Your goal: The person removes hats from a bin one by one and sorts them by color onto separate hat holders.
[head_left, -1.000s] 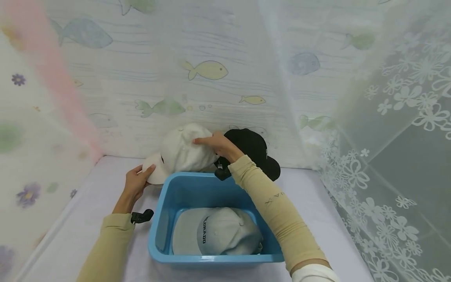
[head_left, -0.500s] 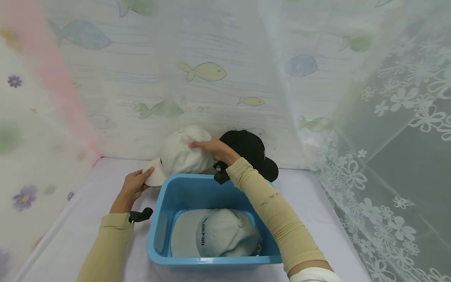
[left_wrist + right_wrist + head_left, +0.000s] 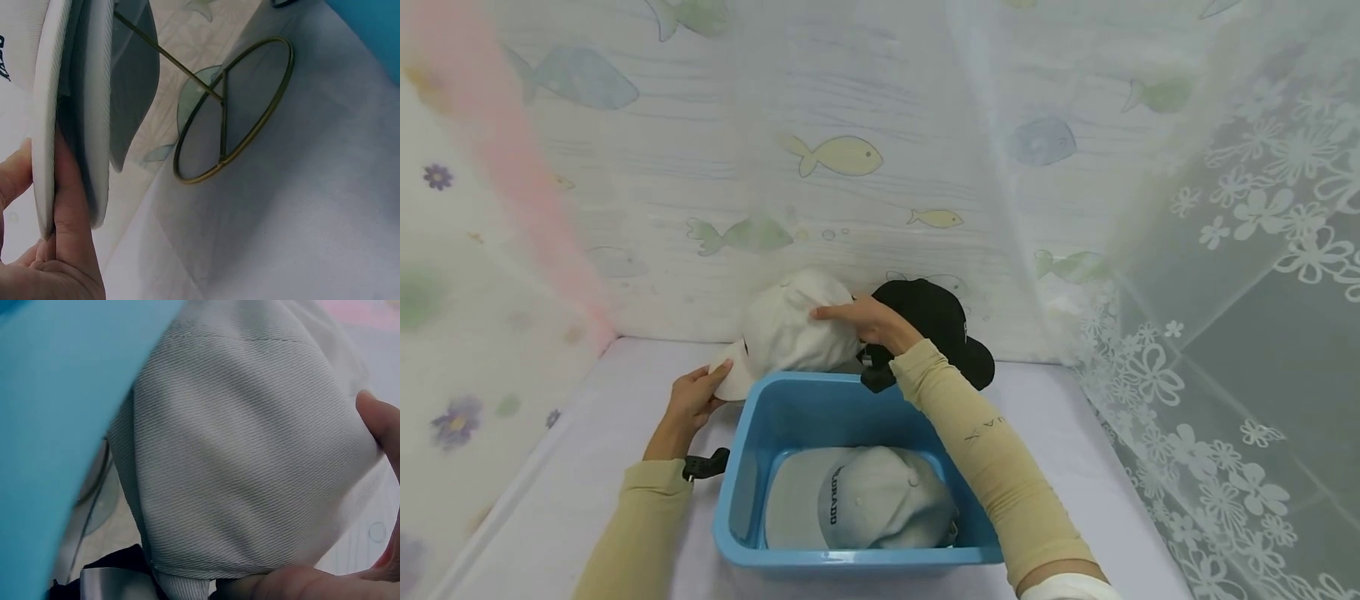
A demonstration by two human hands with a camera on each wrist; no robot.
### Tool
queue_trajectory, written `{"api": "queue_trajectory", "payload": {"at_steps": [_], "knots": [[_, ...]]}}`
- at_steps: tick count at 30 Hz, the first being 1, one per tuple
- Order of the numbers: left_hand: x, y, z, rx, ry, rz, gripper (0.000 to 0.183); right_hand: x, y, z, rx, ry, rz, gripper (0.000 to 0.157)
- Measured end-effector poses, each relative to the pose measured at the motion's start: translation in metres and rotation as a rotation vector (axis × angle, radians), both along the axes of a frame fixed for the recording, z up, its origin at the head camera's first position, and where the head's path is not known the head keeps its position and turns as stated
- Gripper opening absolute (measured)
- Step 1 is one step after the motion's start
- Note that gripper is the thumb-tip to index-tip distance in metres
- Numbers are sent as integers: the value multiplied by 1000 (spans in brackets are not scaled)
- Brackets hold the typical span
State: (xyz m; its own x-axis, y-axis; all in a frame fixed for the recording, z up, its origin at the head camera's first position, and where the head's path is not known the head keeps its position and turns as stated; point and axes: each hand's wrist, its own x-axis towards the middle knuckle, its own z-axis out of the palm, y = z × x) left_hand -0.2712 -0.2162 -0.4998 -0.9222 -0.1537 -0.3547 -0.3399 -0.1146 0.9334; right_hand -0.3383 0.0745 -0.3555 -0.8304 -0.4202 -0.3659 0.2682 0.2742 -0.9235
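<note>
Behind the blue tub is a white cap [image 3: 797, 325], held at both ends. My left hand [image 3: 691, 404] pinches its brim [image 3: 44, 125] between thumb and fingers; in the left wrist view a second pale brim [image 3: 97, 119] and a grey one lie just beneath. My right hand [image 3: 872, 321] grips the back of the crown [image 3: 231, 444], with the thumb on the outside and the fingers at the lower edge. A black cap [image 3: 925, 321] stands right behind that hand. Inside the tub lies a pale grey cap [image 3: 880, 500] with dark lettering, brim to the left.
The blue tub [image 3: 741, 475] stands on a white-covered table [image 3: 587, 433], under my right forearm. A brass wire stand [image 3: 250, 134] with an oval base ring is below the brims. A fish-print curtain [image 3: 880, 100] closes off the back; a flowered lace curtain [image 3: 1217, 467] hangs right.
</note>
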Motion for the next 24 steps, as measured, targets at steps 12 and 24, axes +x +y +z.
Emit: {"api": "queue_trajectory", "payload": {"at_steps": [12, 24], "knots": [[9, 8, 1, -26, -1, 49, 84, 9, -1, -3, -45, 18, -53, 92], [27, -1, 22, -224, -24, -188, 85, 30, 13, 20, 184, 229, 133, 82]]}}
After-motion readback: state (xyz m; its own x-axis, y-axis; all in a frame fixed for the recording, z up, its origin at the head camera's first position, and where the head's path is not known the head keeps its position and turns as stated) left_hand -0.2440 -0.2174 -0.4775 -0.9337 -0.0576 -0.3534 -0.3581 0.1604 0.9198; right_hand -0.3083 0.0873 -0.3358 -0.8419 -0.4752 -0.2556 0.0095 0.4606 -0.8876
